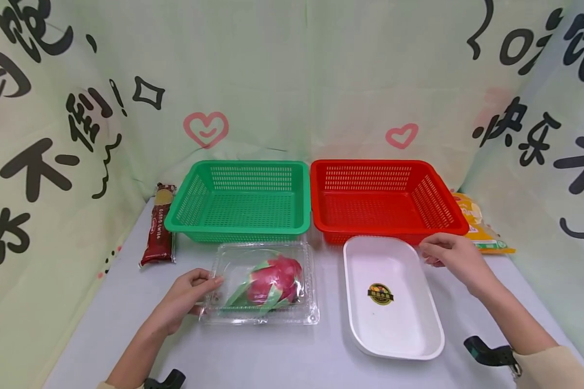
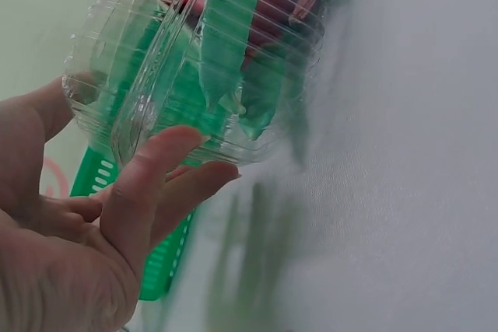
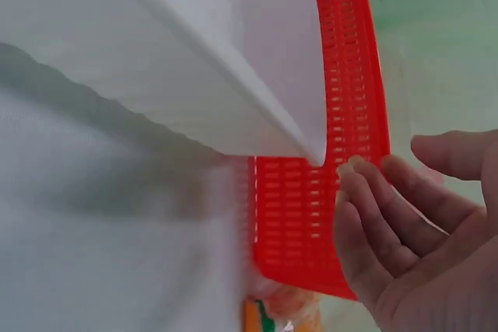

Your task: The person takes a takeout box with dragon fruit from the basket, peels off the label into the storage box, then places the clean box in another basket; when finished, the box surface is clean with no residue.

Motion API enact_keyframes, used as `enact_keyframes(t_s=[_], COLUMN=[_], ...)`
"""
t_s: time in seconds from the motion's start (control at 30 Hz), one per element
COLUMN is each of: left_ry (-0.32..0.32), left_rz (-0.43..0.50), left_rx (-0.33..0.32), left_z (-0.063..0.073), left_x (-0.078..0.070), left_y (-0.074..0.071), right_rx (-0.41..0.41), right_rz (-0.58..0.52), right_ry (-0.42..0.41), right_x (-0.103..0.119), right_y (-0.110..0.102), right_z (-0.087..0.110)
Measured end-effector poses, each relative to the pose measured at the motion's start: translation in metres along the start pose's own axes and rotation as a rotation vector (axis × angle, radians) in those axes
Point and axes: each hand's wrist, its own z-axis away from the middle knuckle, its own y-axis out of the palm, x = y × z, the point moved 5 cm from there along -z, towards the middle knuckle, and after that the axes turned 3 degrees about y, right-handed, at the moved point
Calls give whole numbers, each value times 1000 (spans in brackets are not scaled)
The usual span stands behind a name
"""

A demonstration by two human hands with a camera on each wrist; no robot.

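My left hand (image 1: pixel 187 294) pinches the left edge of a clear plastic clamshell box (image 1: pixel 226 313), thumb over the lid and fingers beneath. Inside the box lies a pink dragon fruit (image 1: pixel 274 281) with green leaf tips; the left wrist view shows the box's ribbed wall (image 2: pixel 132 106) between thumb and fingers. To its right is a white rectangular tray (image 1: pixel 394 329) bearing a black-and-gold sticker (image 1: pixel 381 294). Just off that tray's upper right rim, my right hand (image 1: pixel 449 259) has its fingers loosely bent and grips nothing. In the right wrist view, fingertips (image 3: pixel 350 172) hover close to the tray's corner.
Behind the box stands a green plastic basket (image 1: pixel 238 236), with a red one (image 1: pixel 394 231) beside it, just behind the tray. A dark red snack packet (image 1: pixel 159 232) lies left of the green basket. Partly hidden behind the right hand is a yellow packet (image 1: pixel 483 235). Printed cloth surrounds the table.
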Motion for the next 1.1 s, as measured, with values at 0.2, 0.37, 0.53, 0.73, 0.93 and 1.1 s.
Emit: enact_keyframes(t_s=[0.2,0.37,0.53,0.73,0.93,1.1], left_ry=[-10,-12,18,55,73,78], left_rz=[30,65,90,137,136,138], left_rx=[-16,-30,-34,-48,-61,-64], left_z=[3,6,10,12,12,12], left_x=[0,2,0,-2,-3,-4], left_y=[0,0,1,1,2,3], right_rx=[47,147,141,87,23,-5], right_rz=[-431,-1021,-1313,-1506,-1521,-1514], right_ry=[147,297,398,439,421,431], right_x=[-37,-52,-58,-63,-62,-63], right_y=[-16,-19,-16,-11,-14,-13], right_z=[-10,-16,-18,-23,-25,-25])
